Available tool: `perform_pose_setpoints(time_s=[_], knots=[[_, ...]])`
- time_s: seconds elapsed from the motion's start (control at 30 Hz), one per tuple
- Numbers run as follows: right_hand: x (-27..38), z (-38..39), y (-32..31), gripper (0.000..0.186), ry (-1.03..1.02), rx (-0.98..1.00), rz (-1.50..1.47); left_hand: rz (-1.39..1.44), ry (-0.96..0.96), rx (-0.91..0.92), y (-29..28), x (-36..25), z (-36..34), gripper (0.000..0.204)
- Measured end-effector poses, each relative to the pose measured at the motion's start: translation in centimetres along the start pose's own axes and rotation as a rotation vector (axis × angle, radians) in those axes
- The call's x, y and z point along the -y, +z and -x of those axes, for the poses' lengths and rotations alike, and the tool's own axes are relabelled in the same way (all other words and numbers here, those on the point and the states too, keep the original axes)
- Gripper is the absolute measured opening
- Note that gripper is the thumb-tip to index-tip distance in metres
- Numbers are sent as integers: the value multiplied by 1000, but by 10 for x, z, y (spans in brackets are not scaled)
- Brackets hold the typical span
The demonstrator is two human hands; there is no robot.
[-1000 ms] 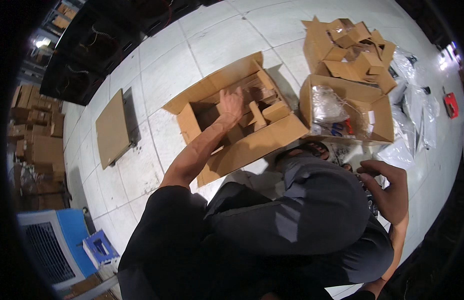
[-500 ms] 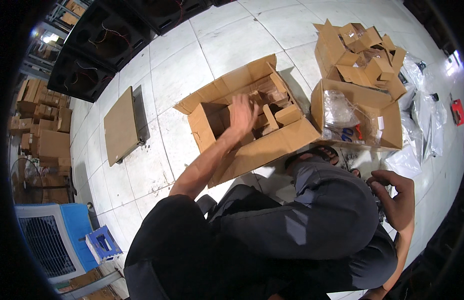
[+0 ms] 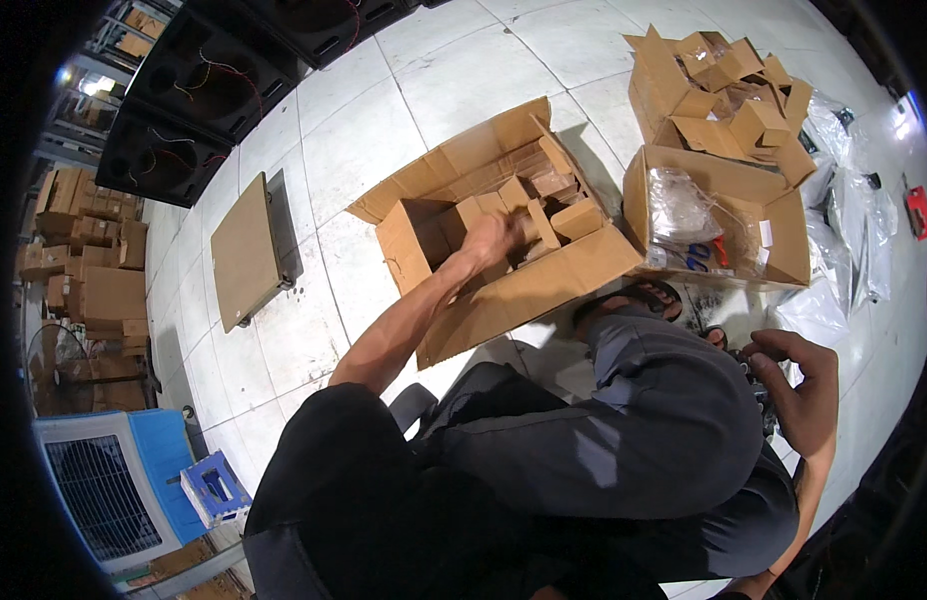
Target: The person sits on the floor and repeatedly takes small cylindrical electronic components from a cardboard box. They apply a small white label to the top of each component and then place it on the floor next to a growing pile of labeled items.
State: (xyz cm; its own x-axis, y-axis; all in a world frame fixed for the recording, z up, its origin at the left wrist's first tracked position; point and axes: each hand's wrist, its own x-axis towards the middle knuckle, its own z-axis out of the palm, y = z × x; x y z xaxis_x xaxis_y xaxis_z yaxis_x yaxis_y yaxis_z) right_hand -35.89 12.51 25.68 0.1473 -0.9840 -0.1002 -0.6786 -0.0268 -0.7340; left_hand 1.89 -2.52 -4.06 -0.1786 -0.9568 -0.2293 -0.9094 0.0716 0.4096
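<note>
My left hand [image 3: 492,238] reaches down into an open cardboard box [image 3: 529,310] on the floor in front of me. Its fingers are smeared by motion beside the small brown cardboard pieces [image 3: 576,220] inside, so their grip does not show. Beyond my bent knee, on the right, my right hand [image 3: 806,395] is curled with thumb and forefinger close together. A dark, partly hidden object [image 3: 762,393] shows beneath those fingers; its kind cannot be made out.
Right of the box stands another carton [image 3: 719,275] with clear plastic and blue-handled scissors [image 3: 698,256]. Behind it is a carton of small boxes [image 3: 724,95], near plastic bags [image 3: 852,235]. A wheeled board [image 3: 246,252], black speaker cabinets [image 3: 169,140] and a blue air cooler [image 3: 114,480] lie leftward.
My left hand has moved slightly lower and right, deeper among the cardboard pieces. A cardboard flap inside has shifted. My right hand stays by the knee.
</note>
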Motion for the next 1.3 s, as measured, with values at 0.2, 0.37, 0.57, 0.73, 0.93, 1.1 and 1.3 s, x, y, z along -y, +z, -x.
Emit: perform_pose_setpoints(time_s=[0.2,0.37,0.57,0.73,0.93,1.1,1.3], knots=[[5,0,1,17,-14,2,-11,-170,-4,222,-3,-17,10,21],[5,4,-2,17,-14,-14,-28,65,-155,-80,-1,37,-43,29],[3,3,-4,17,-6,-8,20,-178,-139,-16,11,31,-70,37],[1,1,0,18,-11,-1,-3,-265,-275,3,-23,23,-50,33],[2,-1,-1,20,11,19,-1,-879,-104,80,-11,1,-30,27],[1,0,-2,21,2,43,-26,-455,-234,-112,34,41,-54,29],[-1,-2,-5,21,36,79,33,-171,-198,-86,4,-9,-43,42]])
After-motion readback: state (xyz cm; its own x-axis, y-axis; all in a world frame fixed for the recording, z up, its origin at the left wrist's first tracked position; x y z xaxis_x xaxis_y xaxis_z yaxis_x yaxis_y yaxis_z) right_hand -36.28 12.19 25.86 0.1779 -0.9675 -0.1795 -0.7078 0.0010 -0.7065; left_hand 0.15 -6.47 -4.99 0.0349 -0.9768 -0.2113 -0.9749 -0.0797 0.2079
